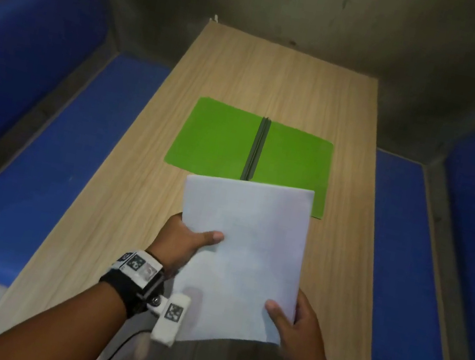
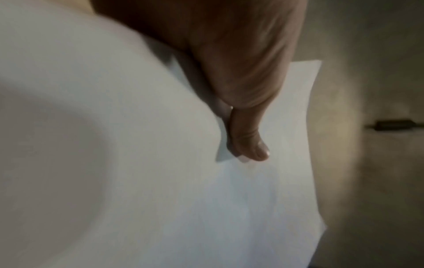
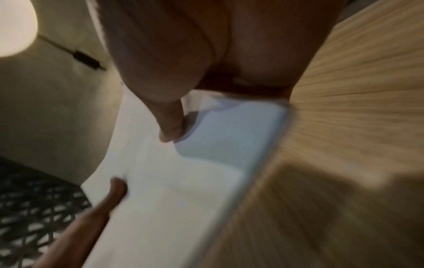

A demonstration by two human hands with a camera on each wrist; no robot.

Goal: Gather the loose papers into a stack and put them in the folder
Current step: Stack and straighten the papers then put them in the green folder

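A stack of white papers [image 1: 249,251] is held above the near half of the wooden table [image 1: 309,91]. My left hand [image 1: 188,237] grips its left edge, thumb on top. My right hand [image 1: 296,323] pinches the near right corner, thumb on top. The green folder [image 1: 221,139] lies open and flat farther back on the table; the stack's far edge overlaps its near right part. In the left wrist view my thumb [image 2: 252,145] presses on the papers [image 2: 252,199]. In the right wrist view the right thumb [image 3: 171,125] lies on the papers [image 3: 183,181], and the left thumb [image 3: 114,192] shows at their far edge.
Blue cushioned benches [image 1: 40,176] run along both long sides of the table, the right one [image 1: 397,271] close to the table edge. A grey wall [image 1: 323,11] stands behind the table's far end. A dark cable [image 1: 118,346] hangs near my left forearm.
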